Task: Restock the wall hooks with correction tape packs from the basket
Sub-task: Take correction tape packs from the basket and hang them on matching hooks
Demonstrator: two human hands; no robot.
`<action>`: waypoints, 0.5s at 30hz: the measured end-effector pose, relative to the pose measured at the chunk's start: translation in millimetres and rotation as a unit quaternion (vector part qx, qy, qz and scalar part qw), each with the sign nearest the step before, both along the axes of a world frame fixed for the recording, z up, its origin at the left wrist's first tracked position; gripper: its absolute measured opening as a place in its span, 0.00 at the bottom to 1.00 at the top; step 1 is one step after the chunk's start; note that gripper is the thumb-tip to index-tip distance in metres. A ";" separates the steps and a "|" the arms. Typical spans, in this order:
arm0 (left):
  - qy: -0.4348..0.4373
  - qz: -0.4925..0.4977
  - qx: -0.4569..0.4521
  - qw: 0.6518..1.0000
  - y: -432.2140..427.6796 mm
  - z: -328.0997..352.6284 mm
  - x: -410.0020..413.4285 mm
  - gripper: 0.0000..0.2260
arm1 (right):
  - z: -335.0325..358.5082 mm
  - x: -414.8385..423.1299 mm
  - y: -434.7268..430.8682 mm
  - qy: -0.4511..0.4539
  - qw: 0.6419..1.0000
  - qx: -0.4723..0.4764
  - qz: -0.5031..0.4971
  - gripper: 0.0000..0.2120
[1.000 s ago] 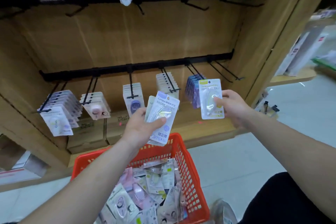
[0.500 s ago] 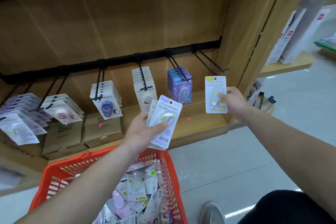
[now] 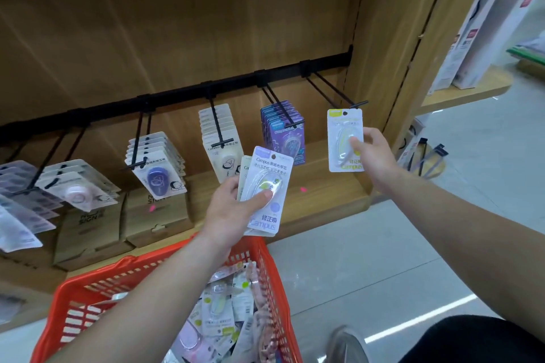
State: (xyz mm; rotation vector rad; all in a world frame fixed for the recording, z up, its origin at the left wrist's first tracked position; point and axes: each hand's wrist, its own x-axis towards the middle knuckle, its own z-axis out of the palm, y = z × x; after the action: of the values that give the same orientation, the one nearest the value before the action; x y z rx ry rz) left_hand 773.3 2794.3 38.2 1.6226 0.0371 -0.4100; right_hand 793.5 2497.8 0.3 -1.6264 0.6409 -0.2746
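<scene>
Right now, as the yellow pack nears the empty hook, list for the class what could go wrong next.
1. The right hand pinches the yellow pack at one side, below its hang hole, so the hole may wobble and miss the tip of the empty hook.
2. The left hand holds several fanned packs under one thumb. They could slip, and some might land on the floor beside the red basket.

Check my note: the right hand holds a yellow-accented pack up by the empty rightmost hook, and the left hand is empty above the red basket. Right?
Not quite. In the head view the left hand is not empty: it grips a small stack of packs above the red basket. The right hand does hold a yellow-accented pack up by the empty rightmost hook.
</scene>
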 end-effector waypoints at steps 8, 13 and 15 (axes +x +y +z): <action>0.007 0.019 -0.032 0.999 1.9 -5.1 2.4 0.16 | -2.5 26.7 14.6 0.046 0.997 -0.065 0.012 0.17; 0.012 0.034 -0.043 0.998 5.0 -5.4 3.7 0.15 | -1.3 23.7 45.6 0.158 0.971 -0.181 -0.019 0.25; 0.013 0.040 -0.051 0.998 7.9 -5.6 3.4 0.16 | 6.3 6.1 70.2 0.105 0.985 -0.119 0.061 0.15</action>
State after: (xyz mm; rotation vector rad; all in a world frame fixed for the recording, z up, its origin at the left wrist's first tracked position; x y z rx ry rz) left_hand 776.7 2802.2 32.6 1.5111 0.0990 -0.3649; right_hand 799.6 2567.9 6.6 -1.9336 0.6844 -0.0927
